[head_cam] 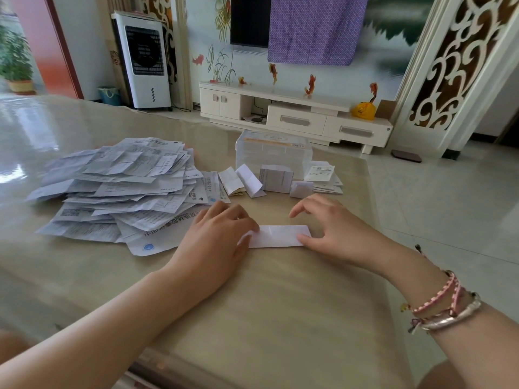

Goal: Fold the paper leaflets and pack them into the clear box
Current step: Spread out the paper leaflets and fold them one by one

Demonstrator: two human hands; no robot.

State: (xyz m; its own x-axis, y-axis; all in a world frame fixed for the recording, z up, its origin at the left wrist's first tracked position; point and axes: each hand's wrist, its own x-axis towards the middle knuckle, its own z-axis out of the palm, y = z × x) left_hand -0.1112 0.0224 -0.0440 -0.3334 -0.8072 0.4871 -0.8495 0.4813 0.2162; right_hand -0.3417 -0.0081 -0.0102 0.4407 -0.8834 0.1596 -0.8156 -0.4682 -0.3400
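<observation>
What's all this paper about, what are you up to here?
A person is folding leaflets at a table. Both hands press on a white folded strip: the left hand on its left end, the right hand on its right end. A big pile of unfolded leaflets lies to the left. A few folded ones sit in front of the clear box, not yet packed.

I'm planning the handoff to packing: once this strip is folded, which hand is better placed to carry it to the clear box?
Probably the right hand: it touches the folded strip's right end, and the clear box stands beyond, slightly right.
</observation>
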